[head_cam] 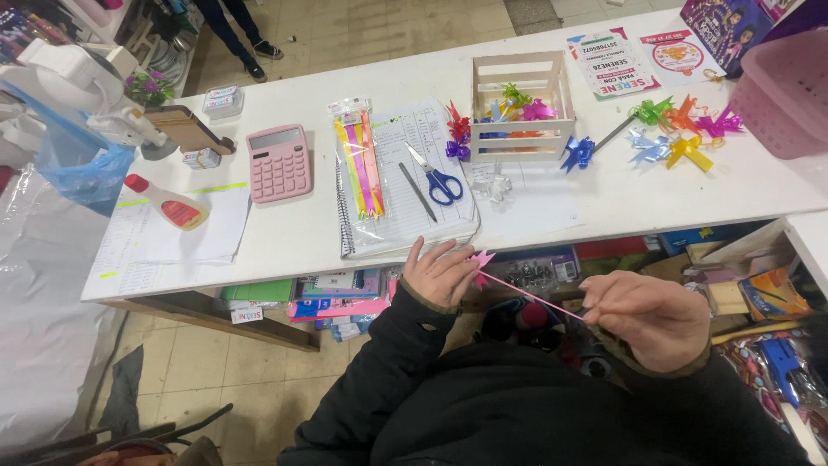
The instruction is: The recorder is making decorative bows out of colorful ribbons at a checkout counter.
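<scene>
Below the near edge of the white table (pixel 285 246), a thin pink ribbon strip (pixel 528 295) is stretched between both hands. The left hand (pixel 442 272) pinches the gathered, star-like end of it by the table edge; the right hand (pixel 651 315) is closed on the other end, lower and nearer the body.

Just beyond the left hand lies a spiral notebook (pixel 405 185), with blue-handled scissors (pixel 435 179) and a clear packet of yellow, pink and orange ribbon strips (pixel 358 155) on it. A pink calculator (pixel 278 162) sits left of that, then a white bottle with a red cap and label (pixel 166 203) on loose sheets.

Farther back stands a white slatted crate (pixel 520 103) holding coloured bows, with more bows (pixel 677 129) spread to its right. Two white leaflets printed in pink and red (pixel 634 59) lie at the far edge, beside a purple box (pixel 724 26) and a pink basket (pixel 785 91).
</scene>
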